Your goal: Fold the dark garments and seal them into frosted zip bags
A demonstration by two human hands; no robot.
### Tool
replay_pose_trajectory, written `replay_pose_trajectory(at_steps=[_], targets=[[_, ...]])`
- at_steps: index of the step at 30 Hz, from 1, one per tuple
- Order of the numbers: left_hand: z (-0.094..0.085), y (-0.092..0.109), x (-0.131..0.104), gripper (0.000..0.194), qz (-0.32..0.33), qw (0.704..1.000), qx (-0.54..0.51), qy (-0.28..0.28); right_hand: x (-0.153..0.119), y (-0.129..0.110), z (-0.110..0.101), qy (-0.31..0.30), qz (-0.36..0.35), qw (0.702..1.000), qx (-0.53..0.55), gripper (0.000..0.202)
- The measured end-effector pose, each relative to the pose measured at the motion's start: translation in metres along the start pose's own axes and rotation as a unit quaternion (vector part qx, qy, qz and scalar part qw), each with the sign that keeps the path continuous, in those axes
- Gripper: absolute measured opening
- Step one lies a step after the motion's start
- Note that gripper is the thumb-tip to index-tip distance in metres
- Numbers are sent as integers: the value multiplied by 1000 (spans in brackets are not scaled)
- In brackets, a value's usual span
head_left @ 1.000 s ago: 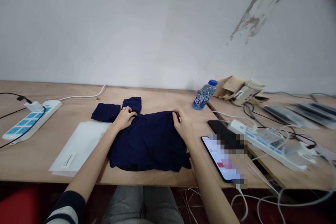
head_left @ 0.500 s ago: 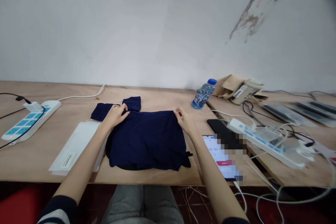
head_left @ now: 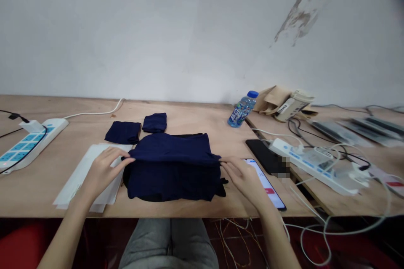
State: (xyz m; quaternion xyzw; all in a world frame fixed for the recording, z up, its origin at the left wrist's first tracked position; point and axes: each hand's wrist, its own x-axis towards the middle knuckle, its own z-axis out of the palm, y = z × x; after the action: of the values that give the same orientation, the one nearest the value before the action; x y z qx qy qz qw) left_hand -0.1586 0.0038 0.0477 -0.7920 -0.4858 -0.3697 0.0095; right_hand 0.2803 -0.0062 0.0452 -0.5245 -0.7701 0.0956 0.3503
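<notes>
A dark navy piece of clothing (head_left: 170, 178) lies on the table in front of me, its far part folded over toward me in a band. My left hand (head_left: 109, 166) pinches the fold at its left end, above some clear plastic sleeves. At the fold's right end, my right hand (head_left: 238, 172) pinches the fabric, near a phone with a lit screen (head_left: 274, 195). Some black fabric peeks out under the garment's edges. Beyond it sit two small folded navy bundles, one on the left (head_left: 123, 132) and one further right (head_left: 154, 122).
Plastic sleeves (head_left: 74, 178) lie at the left, beyond them a power strip (head_left: 34, 143). At the right are a blue-capped bottle (head_left: 242, 110), a black phone-like slab (head_left: 263, 155), another power strip (head_left: 311, 168) with tangled cables, and a coffee cup (head_left: 293, 106) beside brown paper bags.
Both hands have come toward me from the garment's far edge, folding its fabric over. They have also spread slightly apart. The two small bundles now show fully.
</notes>
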Motion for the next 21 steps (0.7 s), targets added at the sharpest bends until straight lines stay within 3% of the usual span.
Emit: replay_pose_trajectory(at_steps=[6,8,10,13,15,18,21], targets=[[13,20,-97,13,-41,998,22,-35,-79,-8,27,126,-19,992,-24,16],[18,28,-117,14,-43,997,35,-51,-95,-8,33,127,-18,991,-36,17],[20,38,-125,14,-48,997,46,-33,-102,-12,35,121,-16,991,-53,16],[27,58,-114,16,-70,996,43,47,-96,-29,38,156,-1,986,-62,15],[38,75,-94,23,-78,994,30,67,-82,-45,44,183,12,982,-49,17],[66,102,-56,36,-59,998,37,9,-50,-68,63,137,4,989,-54,25],[97,117,-25,44,-28,996,66,-59,-19,-77,87,30,-28,994,-102,33]])
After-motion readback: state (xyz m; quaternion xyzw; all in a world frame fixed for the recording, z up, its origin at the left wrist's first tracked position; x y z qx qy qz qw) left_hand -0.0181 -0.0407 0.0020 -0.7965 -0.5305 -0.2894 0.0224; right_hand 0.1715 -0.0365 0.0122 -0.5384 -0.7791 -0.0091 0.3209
